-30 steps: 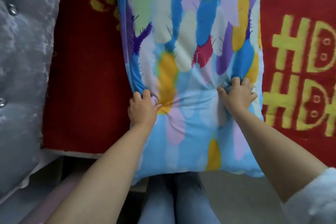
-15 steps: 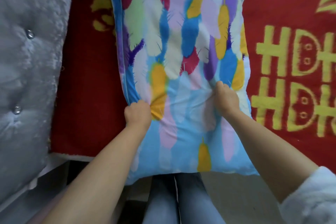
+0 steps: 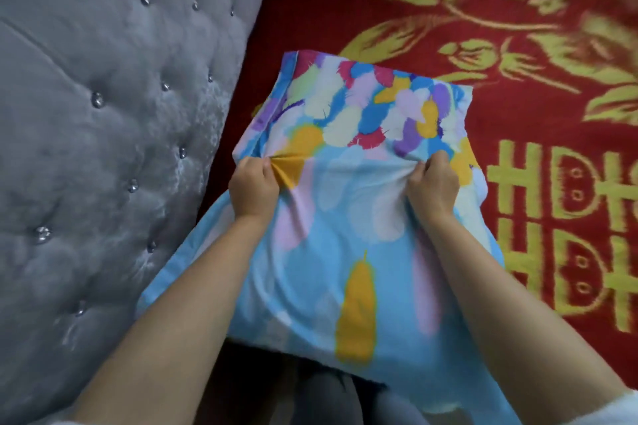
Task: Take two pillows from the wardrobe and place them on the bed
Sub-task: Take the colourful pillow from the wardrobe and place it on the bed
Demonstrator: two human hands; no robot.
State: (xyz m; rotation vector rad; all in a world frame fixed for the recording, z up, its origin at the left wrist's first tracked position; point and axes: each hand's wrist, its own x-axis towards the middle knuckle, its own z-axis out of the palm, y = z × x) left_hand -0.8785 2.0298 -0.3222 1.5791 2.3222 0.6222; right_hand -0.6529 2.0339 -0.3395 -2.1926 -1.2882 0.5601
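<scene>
My left hand point(image 3: 253, 188) is fisted tight on a bunch of the pillow point(image 3: 348, 217) cover near its left edge, pinching an orange patch into creases. My right hand point(image 3: 433, 188) is clenched the same way on the fabric toward the right edge, knuckles up. Between the two fists the cloth is pulled taut. I see the pillow, pale blue with bright feather shapes, with its far end over the red blanket point(image 3: 518, 45) on the bed, yellow patterns showing beside it; the near end hangs past the bed edge above my legs point(image 3: 324, 397). The grey tufted headboard point(image 3: 103, 114) stands just left of it.
</scene>
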